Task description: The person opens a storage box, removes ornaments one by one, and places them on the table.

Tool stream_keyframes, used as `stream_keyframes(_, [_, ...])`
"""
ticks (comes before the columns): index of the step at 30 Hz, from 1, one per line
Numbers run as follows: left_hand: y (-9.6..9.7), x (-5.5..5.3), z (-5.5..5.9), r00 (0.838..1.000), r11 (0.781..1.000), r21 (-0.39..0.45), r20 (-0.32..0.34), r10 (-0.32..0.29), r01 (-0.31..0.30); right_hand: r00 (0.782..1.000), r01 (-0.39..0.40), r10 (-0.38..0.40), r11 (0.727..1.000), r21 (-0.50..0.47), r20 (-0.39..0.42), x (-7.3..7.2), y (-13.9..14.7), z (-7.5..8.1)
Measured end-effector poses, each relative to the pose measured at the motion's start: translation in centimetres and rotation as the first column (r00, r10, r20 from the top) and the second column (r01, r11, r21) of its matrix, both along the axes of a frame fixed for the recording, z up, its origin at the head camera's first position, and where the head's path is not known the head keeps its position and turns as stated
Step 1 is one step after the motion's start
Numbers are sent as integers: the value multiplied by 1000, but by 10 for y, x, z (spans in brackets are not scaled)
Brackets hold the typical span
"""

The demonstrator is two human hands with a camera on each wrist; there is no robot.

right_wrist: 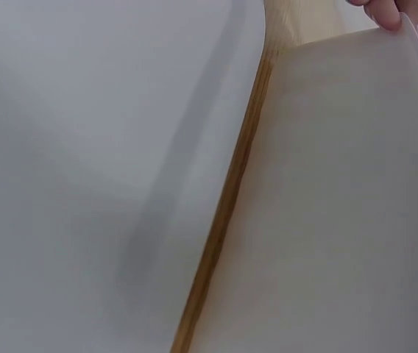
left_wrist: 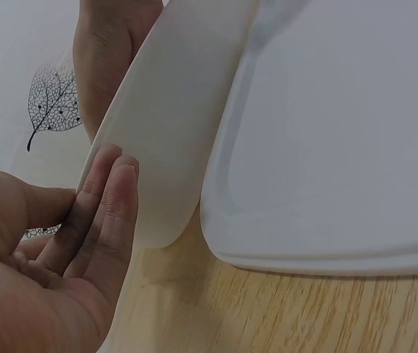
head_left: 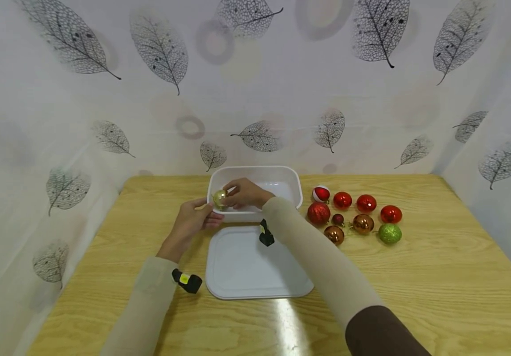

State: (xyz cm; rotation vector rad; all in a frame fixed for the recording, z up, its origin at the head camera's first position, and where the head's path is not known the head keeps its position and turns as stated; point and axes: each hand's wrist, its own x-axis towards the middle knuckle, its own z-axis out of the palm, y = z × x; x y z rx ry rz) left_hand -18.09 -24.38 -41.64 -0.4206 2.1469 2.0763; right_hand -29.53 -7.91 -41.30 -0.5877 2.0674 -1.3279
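A white plastic box (head_left: 242, 217) stands toward the back of the table. At its near left corner my left hand (head_left: 191, 220) grips the rim, and the left wrist view shows the thumb above and the fingers (left_wrist: 121, 193) against the outer wall (left_wrist: 168, 110). Inside the box, at its left end, my right hand (head_left: 244, 193) pinches a shiny gold Christmas ball (head_left: 219, 199). The right wrist view has only the box's outer wall (right_wrist: 334, 191) and the lid; the right hand is hidden there.
In front of the box a white lid (head_left: 242, 264) lies flat on the wooden table (head_left: 451, 267). Several Christmas balls sit right of the box: red (head_left: 342, 200), copper (head_left: 363, 224), glittery green (head_left: 390, 233) and red-and-white (head_left: 321, 193). A leaf-patterned curtain (head_left: 277, 104) hangs behind.
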Motion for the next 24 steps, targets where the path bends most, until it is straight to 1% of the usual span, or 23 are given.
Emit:
stream_keyframes(10, [1, 0, 2, 1000, 1000, -3, -6, -7, 7, 1000, -6, 6, 1000, 18, 2, 4, -3, 3])
stream_keyframes(17, [1, 1, 2, 1000, 1000, 5, -5, -1, 1, 999, -25, 26, 999, 44, -43, 1, 1, -1])
stream_keyframes(24, [2, 1, 2, 1000, 1000, -5, -13, -3, 3, 995, -12, 16, 999, 48, -94, 0, 18, 10])
